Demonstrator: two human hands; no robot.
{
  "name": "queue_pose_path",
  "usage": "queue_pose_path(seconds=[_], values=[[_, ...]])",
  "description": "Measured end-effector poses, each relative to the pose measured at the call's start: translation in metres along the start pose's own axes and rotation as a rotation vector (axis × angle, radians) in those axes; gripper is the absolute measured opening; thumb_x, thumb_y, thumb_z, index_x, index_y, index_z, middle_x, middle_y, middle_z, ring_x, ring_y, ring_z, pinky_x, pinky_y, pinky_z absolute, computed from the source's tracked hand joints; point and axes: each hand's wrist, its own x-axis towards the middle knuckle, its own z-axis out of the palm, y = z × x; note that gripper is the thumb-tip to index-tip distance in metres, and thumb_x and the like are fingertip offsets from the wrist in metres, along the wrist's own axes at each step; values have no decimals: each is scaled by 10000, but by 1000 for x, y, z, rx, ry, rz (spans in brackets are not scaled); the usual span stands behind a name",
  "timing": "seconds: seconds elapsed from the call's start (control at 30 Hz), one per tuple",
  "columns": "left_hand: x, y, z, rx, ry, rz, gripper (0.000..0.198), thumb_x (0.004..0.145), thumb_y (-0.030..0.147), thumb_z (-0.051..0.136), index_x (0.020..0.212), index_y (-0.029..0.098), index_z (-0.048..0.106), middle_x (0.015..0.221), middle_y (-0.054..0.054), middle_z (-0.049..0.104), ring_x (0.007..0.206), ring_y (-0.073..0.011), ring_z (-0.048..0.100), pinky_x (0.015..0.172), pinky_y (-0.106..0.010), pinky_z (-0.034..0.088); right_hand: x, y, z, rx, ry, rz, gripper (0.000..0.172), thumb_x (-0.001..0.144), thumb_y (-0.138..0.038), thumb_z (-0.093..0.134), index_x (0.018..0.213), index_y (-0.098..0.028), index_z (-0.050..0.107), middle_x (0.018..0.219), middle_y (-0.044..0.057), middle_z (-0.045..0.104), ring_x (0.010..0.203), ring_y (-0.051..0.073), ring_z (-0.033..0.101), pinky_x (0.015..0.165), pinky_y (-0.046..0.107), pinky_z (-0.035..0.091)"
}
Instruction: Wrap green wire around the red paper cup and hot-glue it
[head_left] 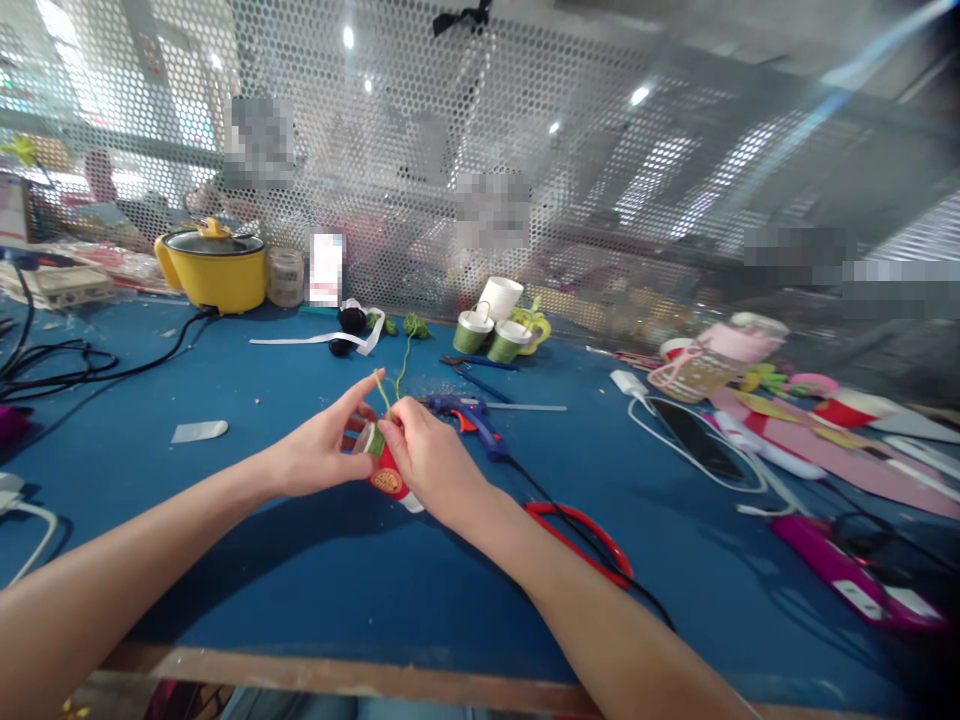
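Observation:
Both hands are at a small red paper cup (pixel 388 481), tilted on its side, with a gold emblem and green wrapping near its rim. My left hand (pixel 322 445) grips the cup at the rim end, its index finger stretched up against the green yarn (pixel 403 370). My right hand (pixel 431 450) pinches the yarn at the cup's side, its fingers partly hiding the cup. The strand runs back to a small green yarn ball (pixel 415 326). A blue glue gun (pixel 472 412) lies just beyond my right hand.
Two green-wrapped cups (pixel 472 332), pliers (pixel 480 375) and a white ribbon (pixel 307 340) lie behind. A yellow electric pot (pixel 225 270) stands back left. A red ring-shaped handle (pixel 581 540), a phone (pixel 694 437) and a purple power strip (pixel 855 575) lie right, with cables.

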Motion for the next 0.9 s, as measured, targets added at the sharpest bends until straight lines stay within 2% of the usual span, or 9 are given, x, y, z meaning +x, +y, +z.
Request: queue_pose_path(seconds=[0.47, 0.67, 0.77, 0.9], values=[[1, -3, 1, -33, 28, -5, 852, 679, 186, 577, 1427, 221, 169, 1077, -81, 473, 939, -204, 502, 716, -322, 458, -1, 1, 3, 16, 11, -5, 117, 908, -208, 360, 806, -200, 418, 811, 78, 583, 708, 204, 586, 619, 305, 428], [2, -4, 0, -68, 8, 4, 882, 665, 184, 604, 1423, 269, 162, 1078, -69, 476, 936, -197, 494, 749, -332, 446, 2, 4, -5, 289, 113, -51, 140, 866, -215, 438, 727, -208, 438, 792, 30, 562, 750, 157, 537, 714, 297, 441], [2, -5, 0, -65, 1, 8, 891, 659, 181, 621, 1423, 264, 170, 1089, -75, 481, 957, -213, 489, 784, -365, 445, 17, 2, -20, 454, 72, 6, 148, 847, -245, 478, 708, -193, 483, 683, -16, 532, 634, 123, 493, 621, 258, 423], [2, -8, 0, -92, -36, 32, 835, 686, 201, 635, 1409, 275, 224, 1027, -46, 482, 946, -214, 499, 817, -391, 438, 61, -10, -39, 492, -25, 13, 146, 793, -218, 561, 659, -161, 542, 607, -38, 529, 575, 97, 477, 573, 231, 393]])
